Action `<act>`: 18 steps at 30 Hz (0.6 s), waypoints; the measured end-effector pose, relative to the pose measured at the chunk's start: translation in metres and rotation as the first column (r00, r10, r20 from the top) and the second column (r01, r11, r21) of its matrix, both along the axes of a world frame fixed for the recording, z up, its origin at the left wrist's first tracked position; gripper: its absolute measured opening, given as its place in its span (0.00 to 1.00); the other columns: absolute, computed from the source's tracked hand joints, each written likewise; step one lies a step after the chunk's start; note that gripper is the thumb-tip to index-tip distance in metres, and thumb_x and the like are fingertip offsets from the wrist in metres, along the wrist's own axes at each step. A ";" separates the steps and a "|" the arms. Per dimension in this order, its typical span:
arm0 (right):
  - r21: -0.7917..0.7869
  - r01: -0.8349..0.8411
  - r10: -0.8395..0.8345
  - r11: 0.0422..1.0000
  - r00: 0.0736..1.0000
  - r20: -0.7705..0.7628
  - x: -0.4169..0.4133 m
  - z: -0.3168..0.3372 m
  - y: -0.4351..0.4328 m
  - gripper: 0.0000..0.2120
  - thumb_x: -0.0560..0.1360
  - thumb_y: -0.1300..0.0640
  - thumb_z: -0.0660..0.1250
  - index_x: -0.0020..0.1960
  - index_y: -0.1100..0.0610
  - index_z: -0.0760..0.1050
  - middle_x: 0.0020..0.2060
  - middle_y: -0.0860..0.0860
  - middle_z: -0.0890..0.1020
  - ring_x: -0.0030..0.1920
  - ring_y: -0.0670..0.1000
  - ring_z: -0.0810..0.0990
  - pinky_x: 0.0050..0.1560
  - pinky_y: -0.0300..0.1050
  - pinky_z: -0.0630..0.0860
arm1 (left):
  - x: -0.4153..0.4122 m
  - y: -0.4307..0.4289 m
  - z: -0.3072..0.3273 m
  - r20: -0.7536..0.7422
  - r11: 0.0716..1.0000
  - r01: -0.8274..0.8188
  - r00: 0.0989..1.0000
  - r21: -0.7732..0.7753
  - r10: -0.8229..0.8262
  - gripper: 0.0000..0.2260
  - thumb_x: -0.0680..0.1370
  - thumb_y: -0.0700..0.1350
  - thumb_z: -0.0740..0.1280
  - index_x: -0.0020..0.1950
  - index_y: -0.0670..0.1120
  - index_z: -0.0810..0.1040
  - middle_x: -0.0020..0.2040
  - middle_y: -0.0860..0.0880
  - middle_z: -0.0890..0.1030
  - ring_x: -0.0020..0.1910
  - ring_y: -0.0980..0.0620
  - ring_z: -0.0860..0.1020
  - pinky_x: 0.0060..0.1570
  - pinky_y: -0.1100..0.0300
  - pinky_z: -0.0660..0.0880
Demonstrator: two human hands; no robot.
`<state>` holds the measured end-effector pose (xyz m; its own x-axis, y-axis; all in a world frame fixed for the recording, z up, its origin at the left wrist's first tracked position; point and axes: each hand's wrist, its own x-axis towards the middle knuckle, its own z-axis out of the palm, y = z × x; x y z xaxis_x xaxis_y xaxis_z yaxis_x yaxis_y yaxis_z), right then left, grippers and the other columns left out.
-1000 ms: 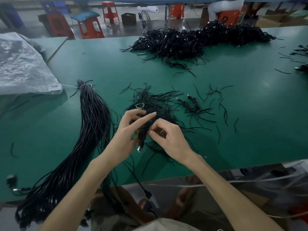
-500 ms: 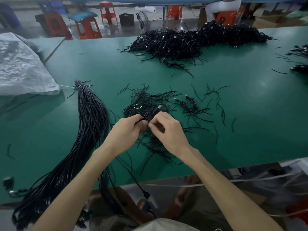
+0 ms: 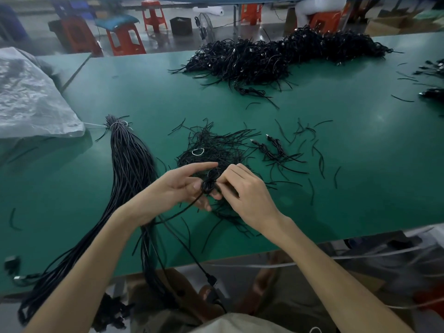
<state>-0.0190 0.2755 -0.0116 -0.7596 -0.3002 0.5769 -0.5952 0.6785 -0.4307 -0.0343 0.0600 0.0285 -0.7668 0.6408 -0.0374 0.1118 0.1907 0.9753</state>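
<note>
Items, nearest first.

1. Cable plug (image 3: 211,281): hangs below the table's near edge, at the end of a single black lead that rises to the hands.
2. Left hand (image 3: 173,188): over the near middle of the green table (image 3: 348,193). Index finger (image 3: 201,166) stretched out straight and touching nothing; thumb pressed against the small cable coil (image 3: 208,183); lower fingers curled under it, holding it just above the table.
3. Small cable coil: a tight black knot of lead, held between both hands and above the tie pile.
4. Right hand (image 3: 249,195): fingers bent and close together, tips pinching the coil's right side. The tips are partly hidden, so I cannot tell whether a tie sits between them.
5. Long cable bundle (image 3: 131,169): left of the hands, bound at its far end, its near end trailing off the table edge.
6. Tie pile (image 3: 216,145): loose short black strips just beyond the hands, with a white band (image 3: 197,152) lying on top.
7. Two wound cables (image 3: 271,150): right of the pile, side by side.
8. Plastic sheet (image 3: 31,97): crumpled, at the far left.
9. Large cable heap (image 3: 276,56): along the table's far edge.
10. Orange stools (image 3: 125,38): on the floor beyond.
</note>
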 end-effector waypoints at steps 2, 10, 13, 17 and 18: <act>-0.076 -0.006 0.011 0.997 0.998 0.061 0.001 0.001 -0.001 0.06 0.80 0.63 0.68 0.44 0.59 0.75 0.41 0.46 0.76 0.43 0.45 0.69 0.47 0.34 0.66 | 0.000 0.000 -0.002 -0.074 1.000 -0.016 0.997 0.000 0.016 0.23 0.84 0.36 0.58 0.80 0.46 0.64 0.53 0.35 0.82 0.47 0.38 0.82 0.54 0.46 0.79; -0.208 -0.022 0.060 0.978 0.982 0.181 0.000 0.000 -0.004 0.06 0.80 0.61 0.69 0.44 0.58 0.75 0.41 0.45 0.75 0.43 0.45 0.73 0.45 0.34 0.68 | 0.004 0.013 -0.018 -0.243 0.972 -0.235 0.943 -0.010 0.226 0.21 0.79 0.41 0.70 0.72 0.51 0.76 0.47 0.36 0.79 0.43 0.44 0.78 0.50 0.46 0.78; -0.217 -0.019 0.065 0.976 0.977 0.205 0.001 -0.004 -0.006 0.05 0.79 0.62 0.69 0.45 0.58 0.75 0.41 0.44 0.75 0.43 0.44 0.72 0.44 0.34 0.68 | 0.004 0.020 -0.023 -0.425 0.921 -0.385 0.845 -0.062 0.325 0.19 0.77 0.52 0.71 0.68 0.54 0.79 0.50 0.44 0.73 0.46 0.49 0.73 0.48 0.49 0.75; -0.253 -0.011 0.072 0.968 0.970 0.232 0.004 -0.008 -0.008 0.08 0.80 0.60 0.68 0.44 0.56 0.72 0.40 0.42 0.72 0.41 0.41 0.71 0.43 0.32 0.66 | 0.007 0.031 -0.034 -0.493 0.941 -0.338 0.821 -0.016 0.287 0.13 0.84 0.46 0.64 0.67 0.46 0.78 0.62 0.53 0.79 0.65 0.54 0.77 0.64 0.62 0.73; -0.256 -0.006 0.069 0.967 0.969 0.237 0.004 -0.008 -0.008 0.09 0.80 0.60 0.68 0.43 0.55 0.71 0.40 0.41 0.72 0.41 0.40 0.72 0.43 0.32 0.66 | 0.008 0.034 -0.036 -0.441 0.936 -0.353 0.840 0.001 0.317 0.10 0.84 0.44 0.63 0.64 0.45 0.79 0.57 0.55 0.82 0.60 0.55 0.80 0.60 0.64 0.74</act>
<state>-0.0151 0.2671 -0.0200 -0.8765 -0.2004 0.4377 -0.4749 0.5085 -0.7182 -0.0260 0.0944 -0.0074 -0.8854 0.3506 0.3052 0.4292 0.3646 0.8263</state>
